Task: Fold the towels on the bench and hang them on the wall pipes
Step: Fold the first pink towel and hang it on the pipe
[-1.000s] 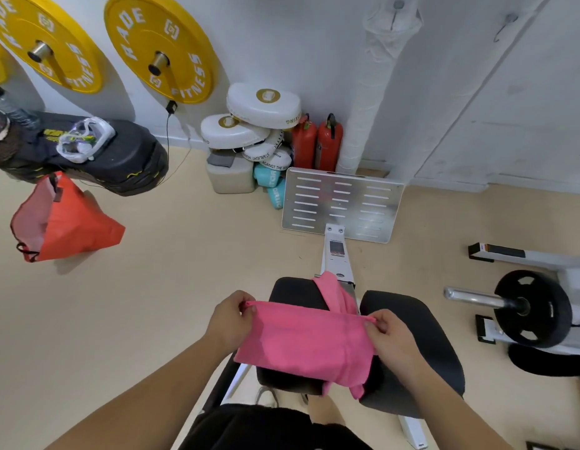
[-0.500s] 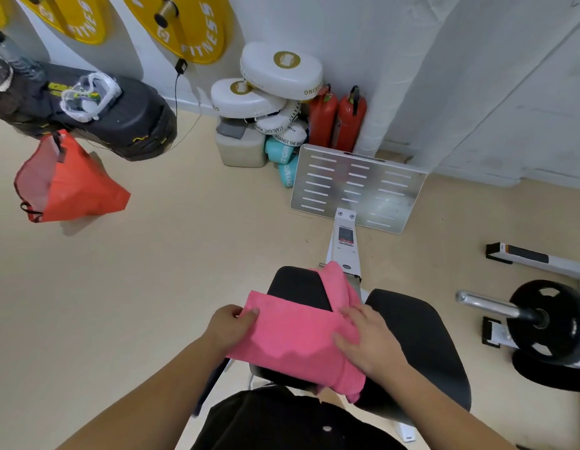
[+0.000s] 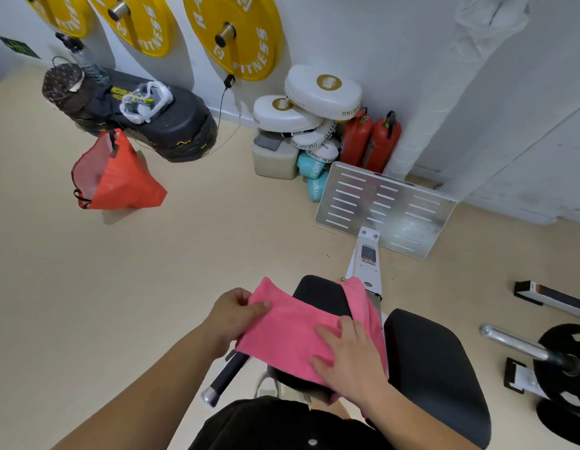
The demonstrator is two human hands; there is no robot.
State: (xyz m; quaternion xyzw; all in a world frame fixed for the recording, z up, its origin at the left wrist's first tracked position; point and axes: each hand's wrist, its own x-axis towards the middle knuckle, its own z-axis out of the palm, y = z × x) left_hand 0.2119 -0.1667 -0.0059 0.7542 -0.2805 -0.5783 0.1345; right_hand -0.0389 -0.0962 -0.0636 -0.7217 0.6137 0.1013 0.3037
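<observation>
Pink towel (image 3: 291,332) on black bench (image 3: 428,362), beige floor (image 3: 152,287); edge pinched in left hand (image 3: 233,316), right hand (image 3: 350,362) flat

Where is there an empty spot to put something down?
The black seat pad right of the pink towel is bare. So is the floor between the orange bag and the towel. It is crowded by the wall, where white boxing pads and red fire extinguishers pile up.

A pink towel (image 3: 291,336), folded into a flat band, lies across the left black pad of the bench (image 3: 437,368), its left end overhanging the pad's left edge. More pink cloth (image 3: 360,297) drapes between the two pads.
</observation>
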